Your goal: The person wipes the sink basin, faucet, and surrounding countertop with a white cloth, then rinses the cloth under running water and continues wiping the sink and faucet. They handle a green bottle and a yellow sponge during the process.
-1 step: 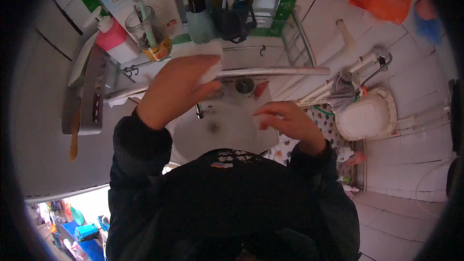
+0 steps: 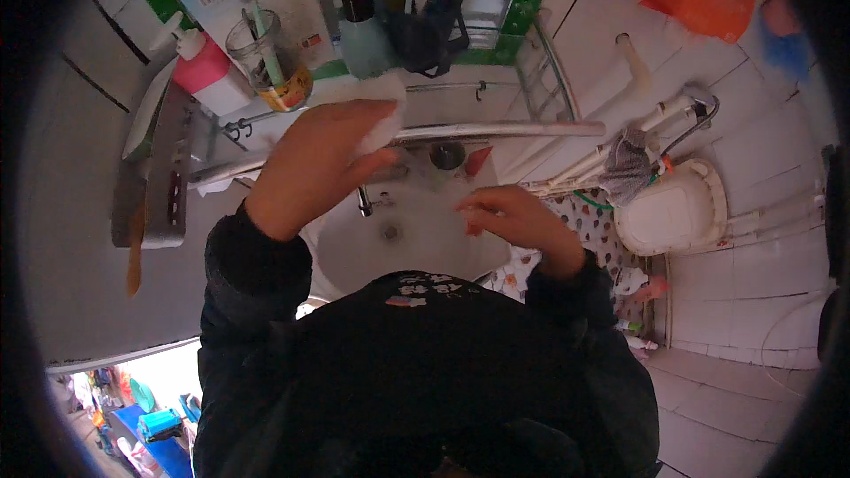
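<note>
My left hand [image 2: 323, 164] is closed on a white wad [image 2: 385, 124], tissue or thin cloth, held at the metal rail [image 2: 505, 130] of the glass shelf. I cannot make out which of the two it is. Below the rail lies a white washbasin [image 2: 416, 252] with a small metal tap [image 2: 364, 202]. Over the basin's right side hangs my right hand [image 2: 518, 219], its fingers loosely bent and apart, with nothing visible in them.
On the shelf stand a pink-and-white pump bottle [image 2: 211, 73], a glass with toothbrushes [image 2: 282, 80], a green-grey bottle [image 2: 365, 44] and a dark mug [image 2: 429, 35]. A grey holder [image 2: 159, 195] hangs at left. Right are a grey cloth [image 2: 627, 168] and a white toilet [image 2: 677, 208].
My right hand has shifted slightly left over the basin. My left hand, with the white wad, has moved a little left along the rail.
</note>
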Motion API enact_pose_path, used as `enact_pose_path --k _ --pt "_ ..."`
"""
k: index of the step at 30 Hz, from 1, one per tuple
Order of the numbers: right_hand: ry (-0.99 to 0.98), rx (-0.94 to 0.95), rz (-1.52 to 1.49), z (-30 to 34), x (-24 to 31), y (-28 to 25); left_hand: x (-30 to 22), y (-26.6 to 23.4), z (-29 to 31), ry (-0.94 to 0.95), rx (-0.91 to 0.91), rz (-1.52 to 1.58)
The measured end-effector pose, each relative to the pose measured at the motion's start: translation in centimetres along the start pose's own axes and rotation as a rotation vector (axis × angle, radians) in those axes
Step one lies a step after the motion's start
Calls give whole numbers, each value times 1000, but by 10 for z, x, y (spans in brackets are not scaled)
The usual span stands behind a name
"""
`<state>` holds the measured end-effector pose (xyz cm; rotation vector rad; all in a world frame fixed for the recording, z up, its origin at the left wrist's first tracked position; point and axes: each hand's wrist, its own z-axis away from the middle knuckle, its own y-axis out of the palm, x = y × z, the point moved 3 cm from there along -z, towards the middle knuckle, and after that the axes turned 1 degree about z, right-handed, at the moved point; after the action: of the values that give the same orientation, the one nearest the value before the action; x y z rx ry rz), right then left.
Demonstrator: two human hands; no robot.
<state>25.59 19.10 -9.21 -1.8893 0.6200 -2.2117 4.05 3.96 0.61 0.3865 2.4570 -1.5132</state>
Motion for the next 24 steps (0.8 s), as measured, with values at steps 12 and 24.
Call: enact_pose_path --k 12,24 --pt "211 -555 547 -102 -236 62 3 10 5 -57 -84 -106" --pt "120 -500 445 -21 -156 53 4 12 6 -117 -1 -134"
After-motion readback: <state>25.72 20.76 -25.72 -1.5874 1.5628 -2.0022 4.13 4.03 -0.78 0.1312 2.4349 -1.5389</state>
